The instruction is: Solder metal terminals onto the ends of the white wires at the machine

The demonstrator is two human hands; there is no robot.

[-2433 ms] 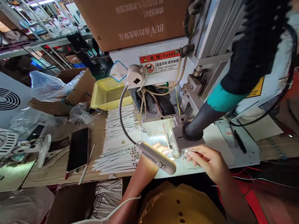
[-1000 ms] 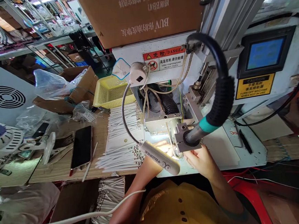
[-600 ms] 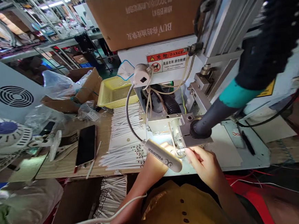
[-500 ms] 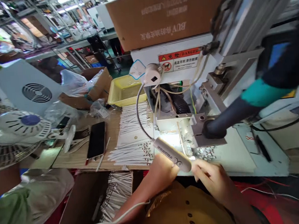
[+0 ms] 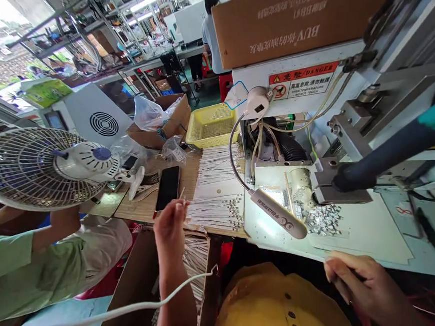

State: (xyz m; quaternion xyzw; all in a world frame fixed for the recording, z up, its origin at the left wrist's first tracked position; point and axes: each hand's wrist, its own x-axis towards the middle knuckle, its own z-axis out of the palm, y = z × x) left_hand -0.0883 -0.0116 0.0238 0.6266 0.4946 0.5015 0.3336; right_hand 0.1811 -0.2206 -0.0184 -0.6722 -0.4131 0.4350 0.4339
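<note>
My left hand [image 5: 172, 226] is stretched out to the left, its fingertips pinched on the near end of a white strip from the fanned pile of white strips [image 5: 217, 195] on the wooden bench. My right hand [image 5: 364, 283] is low at the front edge of the white machine table [image 5: 362, 237], fingers curled, and whatever is in it stays hidden. Between the hands a lit gooseneck lamp [image 5: 279, 220] shines on a heap of small metal bits [image 5: 323, 220] under the machine's press head [image 5: 342, 186].
A black phone [image 5: 167, 187] lies left of the strips, and a yellow basket [image 5: 210, 125] sits behind them. A desk fan [image 5: 33, 167] stands far left. A co-worker's green sleeve [image 5: 17, 259] is beside me. A cardboard box [image 5: 137, 290] holding more strips sits below the bench.
My view has swung left. My left hand left the lamp-lit press area and reached over to the strip pile. My right hand pulled back from the press to the table's front edge.
</note>
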